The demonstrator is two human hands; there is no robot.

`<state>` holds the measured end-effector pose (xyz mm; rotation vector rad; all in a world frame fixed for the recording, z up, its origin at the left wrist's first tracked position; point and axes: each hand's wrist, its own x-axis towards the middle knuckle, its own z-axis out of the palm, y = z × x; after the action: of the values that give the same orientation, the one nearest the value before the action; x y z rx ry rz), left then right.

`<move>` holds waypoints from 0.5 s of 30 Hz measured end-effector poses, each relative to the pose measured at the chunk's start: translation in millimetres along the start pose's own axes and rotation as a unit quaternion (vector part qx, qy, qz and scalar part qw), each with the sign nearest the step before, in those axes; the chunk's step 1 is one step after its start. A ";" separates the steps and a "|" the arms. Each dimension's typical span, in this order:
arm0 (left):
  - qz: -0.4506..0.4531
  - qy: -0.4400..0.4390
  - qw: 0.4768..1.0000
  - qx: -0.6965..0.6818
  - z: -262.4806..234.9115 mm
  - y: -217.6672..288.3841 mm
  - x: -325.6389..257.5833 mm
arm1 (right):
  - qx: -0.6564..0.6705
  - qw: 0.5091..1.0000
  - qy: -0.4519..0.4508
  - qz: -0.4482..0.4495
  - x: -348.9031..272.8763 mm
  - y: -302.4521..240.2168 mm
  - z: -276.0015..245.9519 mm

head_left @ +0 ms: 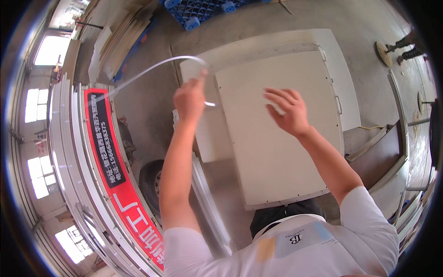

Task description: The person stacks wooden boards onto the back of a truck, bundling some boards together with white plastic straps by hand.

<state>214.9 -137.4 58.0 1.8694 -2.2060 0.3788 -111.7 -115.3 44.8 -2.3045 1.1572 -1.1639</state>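
My left hand is closed around a thin white flexible strip, its index finger stretched along it. The strip arches up and away to the left, and a short end shows just right of the hand. Over a large cream-coloured panel hovers my right hand, fingers apart and slightly blurred, with nothing in it. The panel is rectangular, with small dark holes along its edges and white handles on its right side. Whether the right hand touches the panel I cannot tell.
Beneath the panel lies a larger pale sheet. On the left stands a vehicle side with a red banner and a wheel. A blue plastic pallet is at the far side, stacked boards at far left. A person's legs show far right.
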 end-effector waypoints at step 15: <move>-0.205 -0.017 0.892 -0.402 6.6 80.9 -15.1 | -0.546 0.770 -0.247 0.219 -142.2 275.3 -199.3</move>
<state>137.5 -113.0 42.7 1.7424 -1.5242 -0.5684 -460.1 -161.4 -65.8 -2.4609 2.3019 0.4832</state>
